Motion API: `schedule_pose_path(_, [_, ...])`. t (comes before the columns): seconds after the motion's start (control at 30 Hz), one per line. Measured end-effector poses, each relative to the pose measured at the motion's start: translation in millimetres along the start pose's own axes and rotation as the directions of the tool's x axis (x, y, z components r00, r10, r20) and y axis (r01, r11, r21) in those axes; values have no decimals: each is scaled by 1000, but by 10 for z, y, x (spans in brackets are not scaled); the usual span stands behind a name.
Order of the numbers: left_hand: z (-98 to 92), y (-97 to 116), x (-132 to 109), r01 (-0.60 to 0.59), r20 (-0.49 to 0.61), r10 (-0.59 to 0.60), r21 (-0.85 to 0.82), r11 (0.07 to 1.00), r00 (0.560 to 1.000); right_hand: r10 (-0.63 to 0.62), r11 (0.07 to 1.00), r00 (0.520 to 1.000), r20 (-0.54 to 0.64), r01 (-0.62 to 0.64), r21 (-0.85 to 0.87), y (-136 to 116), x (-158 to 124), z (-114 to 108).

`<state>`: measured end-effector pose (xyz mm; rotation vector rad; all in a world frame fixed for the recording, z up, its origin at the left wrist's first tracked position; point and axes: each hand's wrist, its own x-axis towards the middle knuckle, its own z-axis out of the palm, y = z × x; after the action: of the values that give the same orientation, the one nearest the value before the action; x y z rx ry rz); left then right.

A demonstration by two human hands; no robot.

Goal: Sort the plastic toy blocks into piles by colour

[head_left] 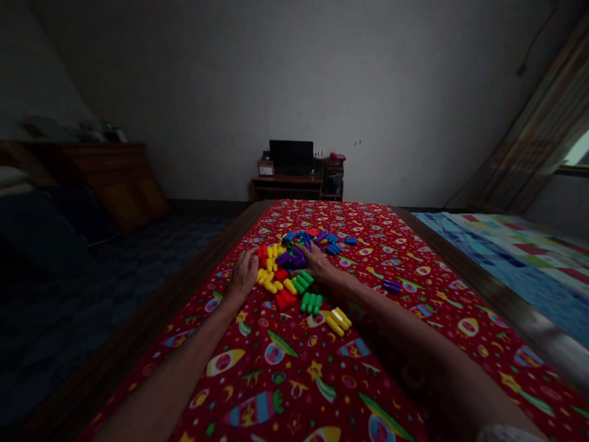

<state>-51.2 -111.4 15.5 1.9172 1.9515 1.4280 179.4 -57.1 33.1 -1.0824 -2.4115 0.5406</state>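
A pile of plastic blocks lies on a red patterned cloth (294,380). My left hand (243,274) rests at the pile's left edge, fingers bent, beside red blocks (262,255) and yellow blocks (267,280); whether it grips one is too small to tell. Over the right side of the pile reaches my right hand (315,263), its fingers apart against purple blocks (297,256). Green blocks (311,303) lie just below that hand. Closer to me is a yellow block group (338,321). Blue blocks (334,248) sit at the far right of the pile.
A single purple block (391,286) lies to the right on the cloth. Beyond the far end stand a monitor (291,157) and a low desk (288,179). A wooden cabinet (115,178) is at the left, a checkered bed cover (519,252) at the right.
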Motion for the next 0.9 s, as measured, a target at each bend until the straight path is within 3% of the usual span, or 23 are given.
schedule_pose_path(0.1, [0,5,11,-15,62,18,-60,998,998,-62,994,998,9,61,93,-120,116,-109])
schedule_pose_path(0.17, [-7,23,2,-15,105,24,-79,997,994,-106,986,992,-69,114,120,-103,47,-271])
schedule_pose_path(0.27, [-7,56,-21,5,123,4,-73,997,992,-80,993,971,-227,98,70,143,-297,-580])
schedule_pose_path(0.37, [28,83,-38,-18,109,25,-62,998,994,17,997,966,-257,-38,-74,527,-872,-813])
schedule_pose_path(0.47, [69,140,-56,-90,44,90,3,996,995,142,968,980,-142,-167,-185,715,-1477,-856])
schedule_pose_path(0.57, [50,307,-104,-201,26,199,114,973,980,65,973,998,2,-63,-220,522,-1852,-726])
schedule_pose_path(0.63, [-4,493,-160,-360,120,345,142,922,931,-45,981,994,104,64,-182,260,-1897,-578])
schedule_pose_path(0.7, [-66,708,-234,-547,252,508,113,830,823,-167,973,973,158,189,-136,7,-1782,-403])
schedule_pose_path(0.77, [-109,908,-322,-670,352,609,75,739,711,-255,957,959,126,269,-109,-161,-1542,-225])
schedule_pose_path(0.83, [-117,1056,-417,-743,416,664,43,668,621,-303,946,950,74,309,-95,-215,-1240,-78])
schedule_pose_path(0.9, [-93,1141,-508,-790,473,692,13,613,545,-343,933,933,108,352,-81,-169,-949,-6])
